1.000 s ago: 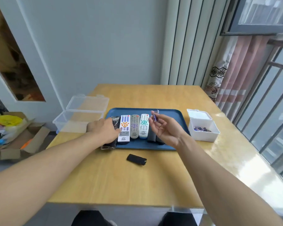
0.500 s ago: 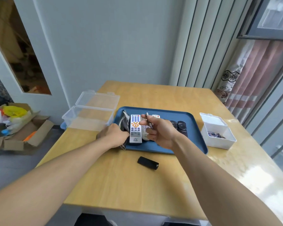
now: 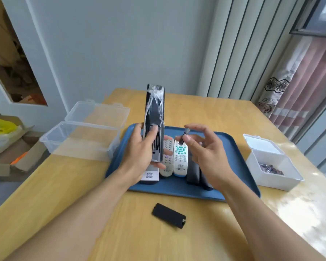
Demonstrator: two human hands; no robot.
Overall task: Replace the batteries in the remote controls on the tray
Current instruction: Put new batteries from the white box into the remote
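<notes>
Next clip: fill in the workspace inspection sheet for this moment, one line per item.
Surface: wooden table, sunlit at right.
Job's things: blue tray holding remotes; black remote held upright, battery bay open; battery; black cover on table before tray.
Clutter: open clear box left; white box with batteries right.
Grips: left hand grips black remote; right hand pinches battery.
Cables: nothing seen.
Surroundings: cardboard box on floor left; curtain right.

grey wall (image 3: 111, 44) | pink curtain (image 3: 297, 87) – daylight | wooden table (image 3: 64, 213)
</notes>
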